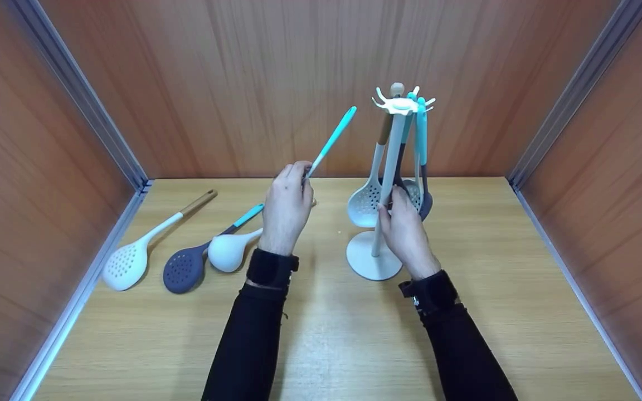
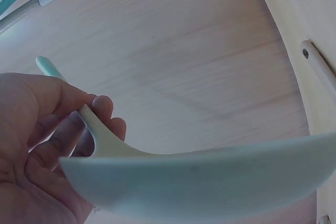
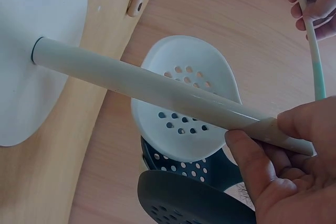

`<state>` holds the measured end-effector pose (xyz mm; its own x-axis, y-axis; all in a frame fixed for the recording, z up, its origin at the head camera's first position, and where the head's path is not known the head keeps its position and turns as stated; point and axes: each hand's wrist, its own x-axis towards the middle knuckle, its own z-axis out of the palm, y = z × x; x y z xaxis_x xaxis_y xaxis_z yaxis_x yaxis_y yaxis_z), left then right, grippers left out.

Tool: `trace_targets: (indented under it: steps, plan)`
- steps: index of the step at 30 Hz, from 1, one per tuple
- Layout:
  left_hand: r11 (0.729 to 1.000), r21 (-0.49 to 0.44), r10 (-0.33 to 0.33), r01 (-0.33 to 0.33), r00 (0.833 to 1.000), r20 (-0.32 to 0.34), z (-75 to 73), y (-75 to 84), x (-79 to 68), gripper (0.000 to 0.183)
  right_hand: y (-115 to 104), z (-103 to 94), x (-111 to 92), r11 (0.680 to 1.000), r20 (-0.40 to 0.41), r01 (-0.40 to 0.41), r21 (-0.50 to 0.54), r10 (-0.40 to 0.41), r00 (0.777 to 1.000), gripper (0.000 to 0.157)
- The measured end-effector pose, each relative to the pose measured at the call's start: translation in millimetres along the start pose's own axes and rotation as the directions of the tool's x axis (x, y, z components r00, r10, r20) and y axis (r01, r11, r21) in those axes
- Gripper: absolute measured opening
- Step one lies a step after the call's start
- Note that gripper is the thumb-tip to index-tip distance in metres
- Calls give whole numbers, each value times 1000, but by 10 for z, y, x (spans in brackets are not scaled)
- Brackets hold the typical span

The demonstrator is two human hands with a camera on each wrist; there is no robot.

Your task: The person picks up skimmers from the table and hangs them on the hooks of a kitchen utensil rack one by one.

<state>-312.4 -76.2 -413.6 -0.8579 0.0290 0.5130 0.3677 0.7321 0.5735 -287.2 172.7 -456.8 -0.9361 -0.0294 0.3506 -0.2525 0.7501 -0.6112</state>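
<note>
My left hand (image 1: 287,203) pinches a white cooking utensil with a turquoise handle (image 1: 336,133), its handle slanting up and to the right. That utensil's broad, shallow rounded head (image 2: 199,182) fills the lower left wrist view and is hidden in the head view. The right hand (image 1: 407,234) grips the pole (image 3: 131,82) of a white utensil stand (image 1: 374,264), thumb and fingers around it. From the stand's hooked top hang a white skimmer (image 1: 364,205) with a brown handle and several utensils with turquoise handles, including dark perforated ones (image 3: 184,198).
On the left of the wooden table (image 1: 326,334) lie a white skimmer with a wooden handle (image 1: 197,201), a dark skimmer (image 1: 183,271) with a turquoise handle and a white ladle (image 1: 227,253). Wood-grained panels (image 1: 271,83) enclose the back and both sides.
</note>
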Motion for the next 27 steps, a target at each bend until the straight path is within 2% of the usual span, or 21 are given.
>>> trace_targets:
  steps: [10,19,27]
  plan:
    - [1000,-11,-5,4,1000,-5,-12,76,40,32,1,0,0,1000,7,-16,6,15,1000,36]
    - [999,-11,40,-40,999,-33,-33,134,56,31,-8,7,3,1000,-19,0,6,0,1000,38]
    - [999,-18,30,-30,999,-30,-63,201,80,32,-5,12,9,1000,-15,-7,-3,7,1000,36]
